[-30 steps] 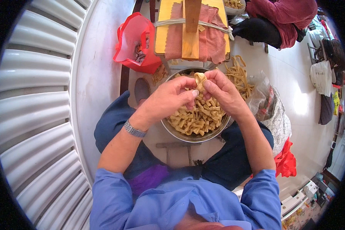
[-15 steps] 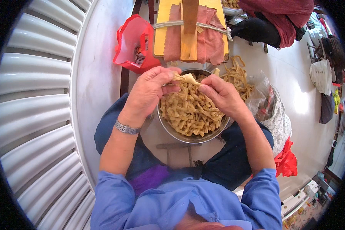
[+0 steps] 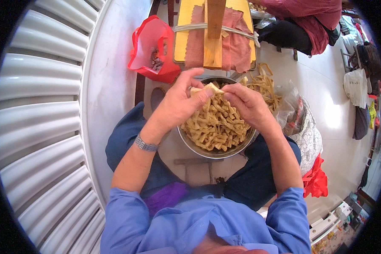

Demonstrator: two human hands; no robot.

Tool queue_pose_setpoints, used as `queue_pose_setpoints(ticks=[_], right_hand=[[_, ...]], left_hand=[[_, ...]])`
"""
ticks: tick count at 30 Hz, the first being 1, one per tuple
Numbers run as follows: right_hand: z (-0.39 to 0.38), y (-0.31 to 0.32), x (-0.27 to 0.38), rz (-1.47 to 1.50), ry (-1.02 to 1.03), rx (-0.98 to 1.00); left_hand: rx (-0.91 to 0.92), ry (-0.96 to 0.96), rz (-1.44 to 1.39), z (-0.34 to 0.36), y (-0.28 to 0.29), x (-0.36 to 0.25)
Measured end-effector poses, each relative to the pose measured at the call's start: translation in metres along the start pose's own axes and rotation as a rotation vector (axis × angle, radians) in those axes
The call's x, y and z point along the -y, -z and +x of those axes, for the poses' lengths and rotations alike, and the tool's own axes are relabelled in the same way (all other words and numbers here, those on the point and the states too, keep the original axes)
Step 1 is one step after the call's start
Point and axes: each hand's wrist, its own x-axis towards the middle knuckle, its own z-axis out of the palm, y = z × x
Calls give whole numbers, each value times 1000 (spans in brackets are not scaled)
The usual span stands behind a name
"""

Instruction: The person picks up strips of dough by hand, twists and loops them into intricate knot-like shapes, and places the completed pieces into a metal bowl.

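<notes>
Above a round metal basin (image 3: 190, 146), both hands meet at a pale yellow, soft-looking folded strip (image 3: 216, 87). My right hand (image 3: 249, 103) pinches its right end between thumb and fingers. The thumb of my left hand (image 3: 180, 99) presses on the strip's left part, while its upper fingers are lifted and spread; the lower fingers are partly hidden. Short, twisted tan-yellow pieces (image 3: 218, 127) of similar look fill the basin. What the strip is made of, I cannot tell. Longer loose strips (image 3: 264, 89) lie in a tangle right of the basin.
Beyond the basin stands a wooden post (image 3: 213, 46) on a yellow board with pink cloth (image 3: 237, 42) tied by cord. A red bag (image 3: 150, 51) is at far left, a patterned bag (image 3: 307, 135) at right. A white radiator (image 3: 42, 114) lines the left. Another person (image 3: 302, 25) sits far right.
My left hand has opened its upper fingers and shifted its thumb onto the strip. The strip looks more compactly folded, its ends drawn closer together. My right hand keeps its pinch.
</notes>
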Motion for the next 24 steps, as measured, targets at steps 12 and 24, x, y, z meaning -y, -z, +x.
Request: queue_pose_setpoints(ticks=[12,24], right_hand=[[-1,-25,-19,-189,65,37],[-28,2,20,0,24,702]], left_hand=[[90,-206,726,-7,-41,22],[1019,-2,211,-36,17,-7]])
